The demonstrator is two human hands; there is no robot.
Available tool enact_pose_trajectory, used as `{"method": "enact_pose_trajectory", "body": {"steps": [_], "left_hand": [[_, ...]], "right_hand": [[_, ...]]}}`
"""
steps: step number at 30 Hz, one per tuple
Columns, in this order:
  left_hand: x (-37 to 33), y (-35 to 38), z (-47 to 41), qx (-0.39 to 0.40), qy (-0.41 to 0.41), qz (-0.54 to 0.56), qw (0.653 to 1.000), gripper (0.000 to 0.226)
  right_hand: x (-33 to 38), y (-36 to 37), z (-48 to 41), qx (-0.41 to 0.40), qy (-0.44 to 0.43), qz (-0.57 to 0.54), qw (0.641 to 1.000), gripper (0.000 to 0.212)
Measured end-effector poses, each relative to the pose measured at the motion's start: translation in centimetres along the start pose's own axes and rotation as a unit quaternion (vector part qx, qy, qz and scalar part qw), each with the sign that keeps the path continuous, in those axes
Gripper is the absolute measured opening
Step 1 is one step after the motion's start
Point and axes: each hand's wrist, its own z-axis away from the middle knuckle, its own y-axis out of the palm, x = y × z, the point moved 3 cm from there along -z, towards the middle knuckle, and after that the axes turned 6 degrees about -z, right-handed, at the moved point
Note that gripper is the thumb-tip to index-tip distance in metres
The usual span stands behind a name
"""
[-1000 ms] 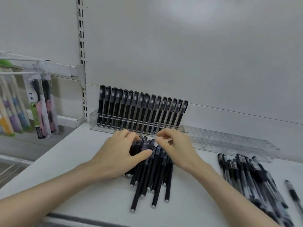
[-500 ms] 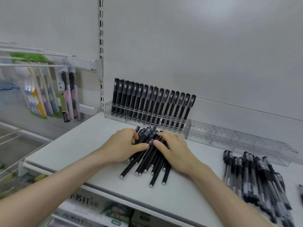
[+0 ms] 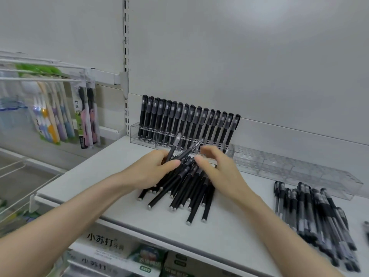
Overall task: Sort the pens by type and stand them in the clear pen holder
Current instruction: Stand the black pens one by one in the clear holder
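Nearest, below the shelf edge, are printed boxes (image 3: 111,244), partly cut off. Both forearms reach in over the white shelf (image 3: 119,176).

Mid-shelf we log a heap of loose black pens (image 3: 179,188), fanned out with their silver ends toward us. To its right, well apart, a second heap of clear-barrel pens (image 3: 315,212) lies roughly parallel.

The hands are close together over the far end of the black heap, not touching each other.
- Left hand (image 3: 151,170): fingers curled round a bunch of those pens, thumb laid across them. Two pens stick up slanted out of the grip, blurred.
- Right hand (image 3: 219,172): fingers loosely bent and spread just over the heap, gripping nothing we can make out.

Behind the hands, the clear pen holder (image 3: 289,168) runs along the foot of the back panel (image 3: 239,66). A row of standing black pens (image 3: 187,122) fills its left part, leaning back against the panel.

Far left, we note hanging toothbrush packs (image 3: 85,116).
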Motion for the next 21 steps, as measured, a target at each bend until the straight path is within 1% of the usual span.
{"method": "enact_pose_trajectory", "body": {"steps": [2,4,6,7,9,11,12,14,18,21], "left_hand": [[-0.4,-0.1,0.3,0.005,0.033,0.035,0.999,0.029],[-0.9,-0.1,0.1,0.008,0.074,0.033,0.997,0.026],[-1.4,-0.2,-0.5,0.014,0.115,0.016,0.993,0.027],[-1.6,-0.2,-0.9,0.020,0.127,0.020,0.991,0.024],[-1.9,-0.3,-1.9,0.037,0.133,0.054,0.989,0.015],[-2.0,-0.5,-3.1,0.056,0.131,0.119,0.983,0.016],[-2.0,-0.7,-3.7,0.065,0.124,0.153,0.978,0.017],[-1.7,-1.0,-4.8,0.062,0.115,0.178,0.975,0.019],[-0.7,-1.7,-7.2,-0.028,0.147,0.150,0.977,0.022],[0.1,-1.6,-8.7,-0.079,0.123,0.142,0.979,0.047]], "right_hand": [[1.4,-0.3,-0.2,-0.019,-0.011,-0.107,0.994,0.023],[2.5,-0.4,-0.7,-0.051,-0.009,-0.178,0.983,0.017],[3.1,-0.6,-1.5,-0.091,0.004,-0.210,0.973,0.023],[3.2,-0.7,-2.0,-0.110,0.011,-0.220,0.969,0.025],[3.6,-1.1,-3.1,-0.145,0.019,-0.253,0.956,0.025],[3.9,-1.3,-4.0,-0.170,0.018,-0.283,0.944,0.022],[4.1,-1.4,-4.4,-0.180,0.015,-0.290,0.940,0.022],[4.4,-1.5,-5.3,-0.205,0.002,-0.289,0.935,0.021],[4.8,-1.9,-6.6,-0.274,-0.037,-0.264,0.924,0.020],[4.5,-2.9,-7.2,-0.317,-0.062,-0.192,0.927,0.034]]}}
